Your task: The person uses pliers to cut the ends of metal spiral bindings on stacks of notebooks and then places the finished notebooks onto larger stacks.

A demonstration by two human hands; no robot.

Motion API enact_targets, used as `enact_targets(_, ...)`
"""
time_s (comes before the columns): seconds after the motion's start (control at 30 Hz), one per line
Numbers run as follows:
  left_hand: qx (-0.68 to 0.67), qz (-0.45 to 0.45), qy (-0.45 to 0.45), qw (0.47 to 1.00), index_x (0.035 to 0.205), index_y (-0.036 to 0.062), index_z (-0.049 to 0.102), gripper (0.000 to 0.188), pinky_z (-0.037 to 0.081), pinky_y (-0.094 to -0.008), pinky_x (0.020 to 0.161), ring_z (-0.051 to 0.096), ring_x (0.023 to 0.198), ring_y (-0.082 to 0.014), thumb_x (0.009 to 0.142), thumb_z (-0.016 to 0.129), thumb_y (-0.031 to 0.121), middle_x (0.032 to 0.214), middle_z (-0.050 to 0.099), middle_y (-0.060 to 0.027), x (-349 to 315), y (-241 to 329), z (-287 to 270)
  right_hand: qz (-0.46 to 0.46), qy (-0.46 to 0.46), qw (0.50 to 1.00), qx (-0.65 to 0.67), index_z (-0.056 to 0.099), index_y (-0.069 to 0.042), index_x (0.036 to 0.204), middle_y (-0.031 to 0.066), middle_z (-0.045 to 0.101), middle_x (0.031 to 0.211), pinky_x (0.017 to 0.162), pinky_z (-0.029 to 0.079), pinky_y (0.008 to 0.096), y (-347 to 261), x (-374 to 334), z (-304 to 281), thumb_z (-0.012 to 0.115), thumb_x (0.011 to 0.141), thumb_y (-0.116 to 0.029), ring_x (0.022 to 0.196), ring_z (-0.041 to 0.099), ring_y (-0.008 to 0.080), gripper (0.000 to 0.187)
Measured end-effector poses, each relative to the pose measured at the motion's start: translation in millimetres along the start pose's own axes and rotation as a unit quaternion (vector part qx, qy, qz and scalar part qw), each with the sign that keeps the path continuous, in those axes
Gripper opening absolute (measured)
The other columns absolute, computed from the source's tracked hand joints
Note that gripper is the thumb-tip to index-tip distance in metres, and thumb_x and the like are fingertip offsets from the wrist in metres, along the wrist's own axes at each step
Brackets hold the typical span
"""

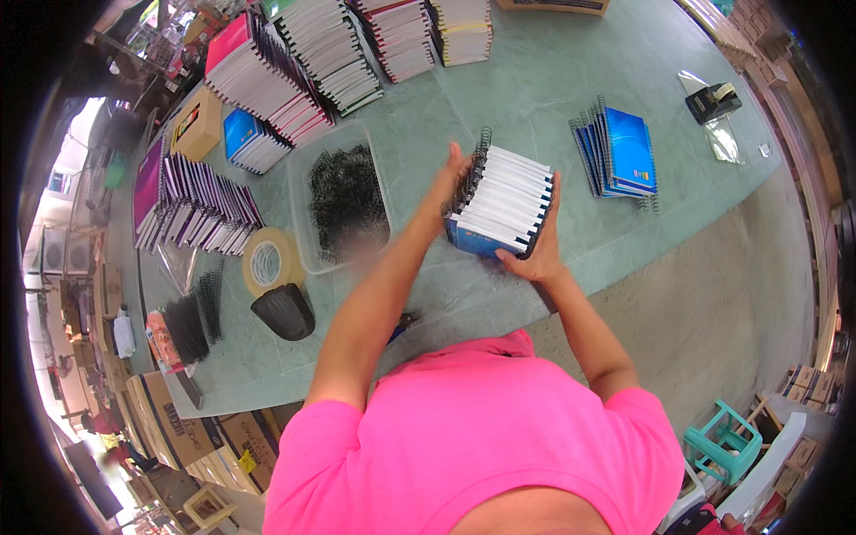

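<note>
Between my two hands stands a stack of blue-covered spiral notebooks (pixel 505 194), its white page edges facing up and black spiral coils along the sides. My left hand (pixel 452 180) is pressed against the stack's left side, its fingers partly hidden behind it. Around the right side curls my right hand (pixel 544 253), with the thumb at the near lower corner. To the right, a smaller pile of blue spiral notebooks (pixel 629 150) lies slightly fanned on the green table (pixel 499 98). Left of my left forearm is a clear plastic bin (pixel 300 214) heaped with black spiral coils (pixel 346 201).
Tall notebook stacks (pixel 330 53) line the far left, with purple notebooks (pixel 198 205) nearer. A tape roll (pixel 267 264), a black rounded object (pixel 283 312) and loose coils (pixel 185 330) lie at the left. A tape dispenser (pixel 713 103) sits far right; a turquoise stool (pixel 724 443) stands below.
</note>
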State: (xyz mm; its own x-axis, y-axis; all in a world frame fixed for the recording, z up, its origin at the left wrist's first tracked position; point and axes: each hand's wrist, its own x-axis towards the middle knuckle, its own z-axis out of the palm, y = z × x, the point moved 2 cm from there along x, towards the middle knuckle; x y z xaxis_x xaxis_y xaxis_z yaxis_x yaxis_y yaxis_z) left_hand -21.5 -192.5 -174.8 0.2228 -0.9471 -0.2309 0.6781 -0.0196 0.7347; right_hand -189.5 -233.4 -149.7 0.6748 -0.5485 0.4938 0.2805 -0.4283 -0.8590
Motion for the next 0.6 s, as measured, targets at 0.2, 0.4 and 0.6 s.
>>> enact_targets(0.2,0.015,-0.037,0.053,0.998,0.120,0.0009,0.047,0.087,0.042,-0.0336,0.088,0.053,0.100,-0.0225,0.075,0.032,0.074,0.113,0.055,-0.0120,-16.5,0.7,35.0,0.021,0.028,0.999,-0.030,-0.008,-0.001,0.136,0.0181,0.031,0.132,0.103,0.024,0.0372,-0.9,6.4,-0.8,0.084,0.049,-0.031,0.123,0.033,0.0291,0.131)
enact_targets(0.4,0.497,0.063,0.091,0.861,0.113,-0.0024,0.052,0.069,0.040,-0.0323,0.085,0.053,0.100,-0.0216,0.085,0.038,0.059,0.109,0.057,-0.0132,-71.8,54.9,40.3,0.317,0.037,0.774,0.548,0.032,-0.004,0.131,0.0154,0.039,0.130,0.101,0.031,0.0427,6.3,-3.6,-5.6,0.064,0.070,-0.049,0.117,0.040,0.0303,0.083)
enact_targets(0.6,0.745,0.021,0.059,0.664,0.107,0.0063,0.054,0.046,0.044,-0.0379,0.077,0.055,0.094,-0.0310,0.076,0.060,0.040,0.098,0.057,-0.0171,-214.9,51.5,48.7,0.226,0.062,0.611,0.756,0.035,-0.006,0.130,0.0122,0.040,0.131,0.100,0.032,0.0413,27.9,-15.8,17.1,0.032,0.087,-0.052,0.117,0.041,0.0267,0.063)
